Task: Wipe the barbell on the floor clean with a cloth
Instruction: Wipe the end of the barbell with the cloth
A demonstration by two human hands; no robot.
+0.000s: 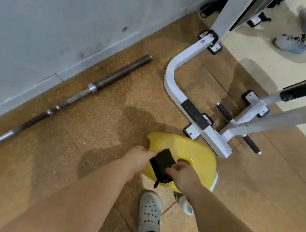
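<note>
Both hands pinch dark cloth (162, 163): left hand (138, 158), right hand (184, 173), grips closed on it. Barbell (71, 98) on floor (100, 129) by wall, well apart.

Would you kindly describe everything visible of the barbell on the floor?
The barbell is a metal bar lying flat on the speckled floor, along the foot of the grey wall. Its far end is a dark, bare sleeve beyond a silvery collar; the shaft shows dark and shiny stretches, and its near end leaves the picture. Only the floor touches it; the left hand and right hand hold a dark cloth well away.
</note>
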